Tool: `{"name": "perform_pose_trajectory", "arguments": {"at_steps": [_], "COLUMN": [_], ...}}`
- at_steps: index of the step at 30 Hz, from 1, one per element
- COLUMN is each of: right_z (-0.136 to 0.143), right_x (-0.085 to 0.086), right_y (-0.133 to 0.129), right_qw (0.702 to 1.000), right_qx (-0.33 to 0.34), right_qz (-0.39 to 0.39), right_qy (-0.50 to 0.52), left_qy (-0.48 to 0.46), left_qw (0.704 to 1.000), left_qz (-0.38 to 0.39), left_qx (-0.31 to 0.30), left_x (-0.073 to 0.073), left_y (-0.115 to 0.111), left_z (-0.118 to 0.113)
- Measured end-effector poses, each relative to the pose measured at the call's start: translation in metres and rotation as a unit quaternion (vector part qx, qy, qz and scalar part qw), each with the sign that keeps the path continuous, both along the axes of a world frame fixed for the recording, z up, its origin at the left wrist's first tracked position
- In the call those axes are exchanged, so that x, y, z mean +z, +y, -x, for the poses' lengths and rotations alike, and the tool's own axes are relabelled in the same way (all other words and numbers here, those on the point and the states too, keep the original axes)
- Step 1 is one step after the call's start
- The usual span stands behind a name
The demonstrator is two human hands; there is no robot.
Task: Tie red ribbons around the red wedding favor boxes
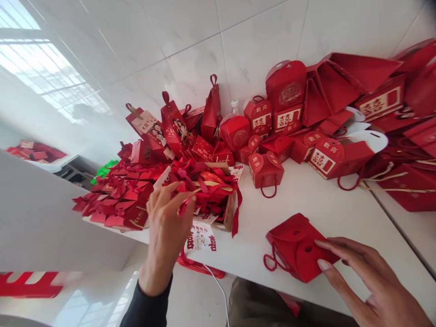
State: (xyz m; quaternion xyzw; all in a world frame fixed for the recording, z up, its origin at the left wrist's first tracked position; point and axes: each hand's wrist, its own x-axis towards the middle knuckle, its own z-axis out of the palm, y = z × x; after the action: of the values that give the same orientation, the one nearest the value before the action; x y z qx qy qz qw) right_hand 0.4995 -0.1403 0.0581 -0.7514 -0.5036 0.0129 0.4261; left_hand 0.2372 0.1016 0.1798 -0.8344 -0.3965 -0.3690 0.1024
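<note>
My left hand (170, 222) is over an open cardboard box (230, 218) filled with red ribbons (204, 200). Its thumb and index fingertip come together in a pinch; whatever lies between them is too small to make out. On the table at the right, my right hand (368, 277) lightly grips a red gift box (293, 245), thumb and fingers on its near right side and top flaps. That gift box has rounded flaps with small holes and a red cord handle hanging off its left side.
Red gift boxes (265, 168) of several shapes crowd the back of the white table (252, 227) along the tiled wall. Small red boxes (116, 204) are packed together at the left. A printed card (203, 237) lies at the front edge. A white cable (220, 286) hangs below.
</note>
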Motion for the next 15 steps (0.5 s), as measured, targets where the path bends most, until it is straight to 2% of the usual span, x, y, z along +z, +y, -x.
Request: {"name": "perform_pose_trajectory", "arguments": {"at_steps": [4, 10, 13, 15], "right_z": [0.001, 0.004, 0.011, 0.02], "right_x": [0.006, 0.009, 0.025, 0.043], "right_y": [0.0, 0.003, 0.002, -0.002], "right_qw": [1.0, 1.0, 0.998, 0.997], "right_qx": [0.006, -0.008, -0.054, -0.052], "right_qz": [0.002, -0.008, -0.035, -0.048], "right_qy": [0.008, 0.022, -0.017, -0.018], "left_qy": [-0.126, -0.279, -0.317, -0.297], "left_qw": [0.992, 0.959, 0.948, 0.955], "left_qz": [-0.017, -0.044, -0.019, 0.016], "left_qx": [0.001, 0.033, 0.03, -0.013], "left_x": [0.027, 0.064, 0.068, 0.059], "left_y": [-0.002, -0.014, -0.038, -0.059], "left_z": [-0.009, -0.028, -0.044, -0.056]}}
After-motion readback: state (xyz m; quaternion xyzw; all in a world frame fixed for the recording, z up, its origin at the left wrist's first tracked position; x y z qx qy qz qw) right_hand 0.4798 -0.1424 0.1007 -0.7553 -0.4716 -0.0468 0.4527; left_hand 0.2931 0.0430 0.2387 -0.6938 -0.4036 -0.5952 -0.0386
